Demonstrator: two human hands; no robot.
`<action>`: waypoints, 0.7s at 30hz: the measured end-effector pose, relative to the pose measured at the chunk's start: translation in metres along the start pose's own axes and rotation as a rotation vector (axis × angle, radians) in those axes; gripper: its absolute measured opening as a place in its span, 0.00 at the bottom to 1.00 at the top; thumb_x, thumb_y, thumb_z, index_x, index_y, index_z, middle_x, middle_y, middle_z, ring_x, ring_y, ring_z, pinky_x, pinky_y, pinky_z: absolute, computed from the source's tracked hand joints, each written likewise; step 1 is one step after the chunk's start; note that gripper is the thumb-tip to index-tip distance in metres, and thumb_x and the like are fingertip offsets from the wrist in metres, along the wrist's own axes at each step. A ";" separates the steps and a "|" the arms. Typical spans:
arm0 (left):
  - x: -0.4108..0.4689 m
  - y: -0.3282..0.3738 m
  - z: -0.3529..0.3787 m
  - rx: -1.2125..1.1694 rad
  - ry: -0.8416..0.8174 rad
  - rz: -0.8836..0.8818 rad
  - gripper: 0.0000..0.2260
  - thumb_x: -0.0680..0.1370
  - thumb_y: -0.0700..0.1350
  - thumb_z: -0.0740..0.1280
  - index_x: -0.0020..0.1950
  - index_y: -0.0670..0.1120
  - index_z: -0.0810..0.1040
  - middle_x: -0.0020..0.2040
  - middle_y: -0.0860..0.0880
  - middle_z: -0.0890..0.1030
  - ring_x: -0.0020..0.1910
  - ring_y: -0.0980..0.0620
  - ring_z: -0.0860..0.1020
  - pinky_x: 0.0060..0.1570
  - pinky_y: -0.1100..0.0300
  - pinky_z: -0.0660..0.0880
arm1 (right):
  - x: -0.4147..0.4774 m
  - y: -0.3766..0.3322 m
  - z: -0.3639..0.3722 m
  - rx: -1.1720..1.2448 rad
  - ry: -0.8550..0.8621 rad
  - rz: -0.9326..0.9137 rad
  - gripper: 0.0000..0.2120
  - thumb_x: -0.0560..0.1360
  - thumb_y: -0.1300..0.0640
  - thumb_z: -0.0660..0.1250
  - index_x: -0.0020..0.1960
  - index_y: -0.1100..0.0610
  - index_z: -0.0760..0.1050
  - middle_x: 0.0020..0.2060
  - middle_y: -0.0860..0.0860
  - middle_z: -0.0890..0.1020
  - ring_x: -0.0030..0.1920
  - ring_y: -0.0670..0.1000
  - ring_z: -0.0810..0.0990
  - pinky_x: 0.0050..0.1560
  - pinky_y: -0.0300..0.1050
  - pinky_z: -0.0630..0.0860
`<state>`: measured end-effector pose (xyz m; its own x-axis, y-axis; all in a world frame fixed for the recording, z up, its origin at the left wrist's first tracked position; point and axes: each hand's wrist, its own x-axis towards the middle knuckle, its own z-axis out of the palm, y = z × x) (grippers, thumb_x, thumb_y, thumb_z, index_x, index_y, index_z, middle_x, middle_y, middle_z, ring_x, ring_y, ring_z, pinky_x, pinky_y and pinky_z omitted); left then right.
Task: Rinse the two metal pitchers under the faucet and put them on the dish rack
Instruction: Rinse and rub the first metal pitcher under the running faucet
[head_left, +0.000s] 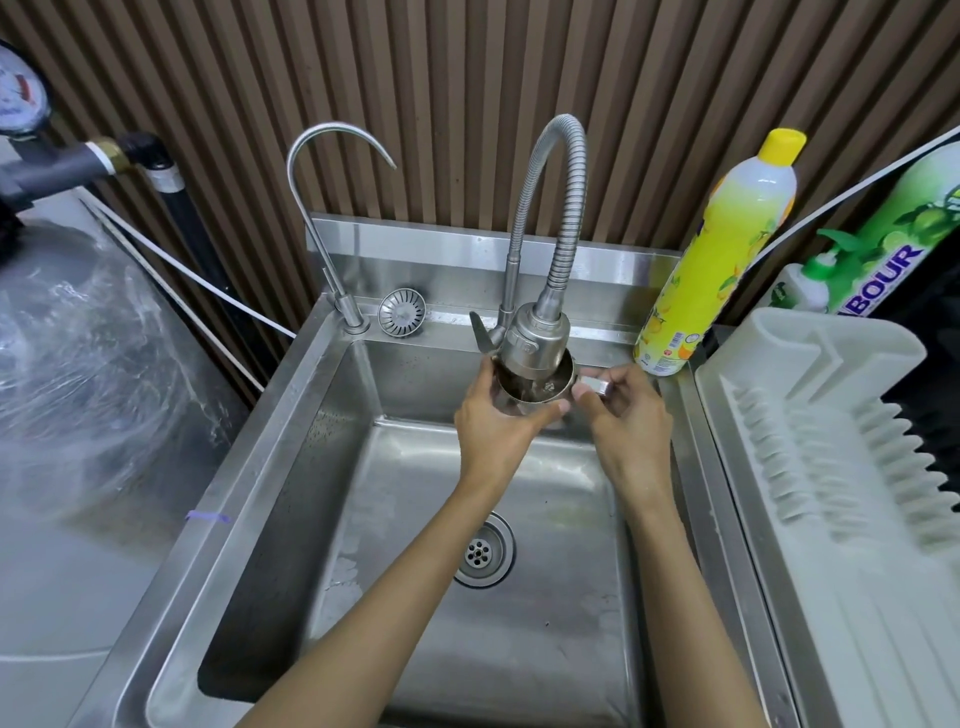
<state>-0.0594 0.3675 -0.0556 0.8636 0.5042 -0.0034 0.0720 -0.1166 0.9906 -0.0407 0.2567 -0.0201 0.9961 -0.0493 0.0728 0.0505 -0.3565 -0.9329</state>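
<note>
A small metal pitcher (537, 391) is held up under the spray head of the flexible faucet (535, 340), over the back of the steel sink (291, 441). Water shows inside the pitcher. My left hand (496, 428) grips the pitcher's body from the near left side. My right hand (626, 415) pinches its handle on the right. Only one pitcher is in view. The white plastic dish rack (831, 467) lies to the right of the sink with nothing on it.
A thin gooseneck tap (332, 208) and a loose strainer (401, 310) sit on the sink's back ledge. A yellow detergent bottle (722, 260) stands at the back right, beside a green refill pack (883, 260). The drain (480, 551) is in the sink floor. A grey tank stands left.
</note>
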 end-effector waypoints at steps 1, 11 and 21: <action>-0.001 0.002 0.000 0.005 0.030 0.043 0.36 0.56 0.51 0.79 0.62 0.49 0.73 0.53 0.52 0.82 0.53 0.56 0.80 0.55 0.61 0.76 | 0.000 0.004 0.002 0.094 -0.033 0.035 0.08 0.73 0.62 0.68 0.41 0.55 0.68 0.45 0.49 0.81 0.44 0.46 0.80 0.40 0.26 0.70; -0.009 0.005 -0.011 0.302 0.175 0.115 0.36 0.52 0.69 0.71 0.53 0.48 0.76 0.45 0.53 0.67 0.50 0.49 0.75 0.53 0.57 0.73 | 0.000 0.018 0.008 0.193 -0.185 0.235 0.07 0.74 0.58 0.68 0.40 0.57 0.71 0.37 0.57 0.83 0.37 0.51 0.83 0.38 0.45 0.81; -0.003 -0.007 -0.002 -0.001 -0.107 -0.171 0.28 0.51 0.61 0.77 0.48 0.54 0.81 0.49 0.53 0.84 0.51 0.57 0.81 0.56 0.58 0.77 | 0.008 -0.008 -0.015 -0.291 -0.060 0.046 0.05 0.74 0.58 0.67 0.44 0.58 0.71 0.46 0.59 0.81 0.49 0.59 0.78 0.52 0.50 0.73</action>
<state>-0.0634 0.3684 -0.0618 0.8869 0.4230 -0.1857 0.2215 -0.0365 0.9745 -0.0347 0.2455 -0.0071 0.9998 -0.0197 0.0041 -0.0087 -0.6080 -0.7939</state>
